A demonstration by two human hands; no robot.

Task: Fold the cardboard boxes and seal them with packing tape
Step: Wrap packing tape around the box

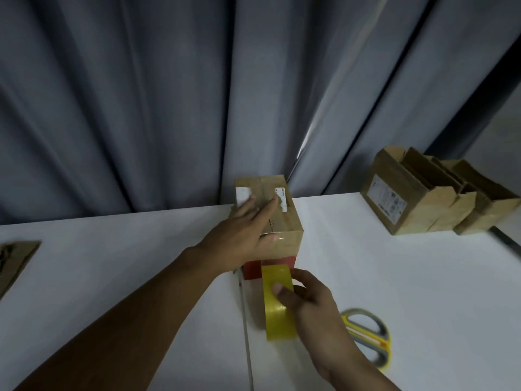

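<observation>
The cardboard box (pixel 282 224) stands at the worktop's (pixel 394 277) far edge. The left hand (pixel 242 232) lies flat on top, fingers (pixel 267 210) straight, probably holding the flaps shut. The right hand (pixel 313 303) pinches the yellow tape (pixel 279 320), drawn from the box's near side. Scissors (pixel 366 337) lie close, likely for cutting.

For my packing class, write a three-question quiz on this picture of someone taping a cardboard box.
1. True or false: the left hand lies flat on the cardboard box.
2. The right hand holds: A a knife, B yellow tape, C a marker?
3. Fill in: the scissors lie on the table to the ____ of the right hand.
Key: 1 true; 2 B; 3 right.
</observation>
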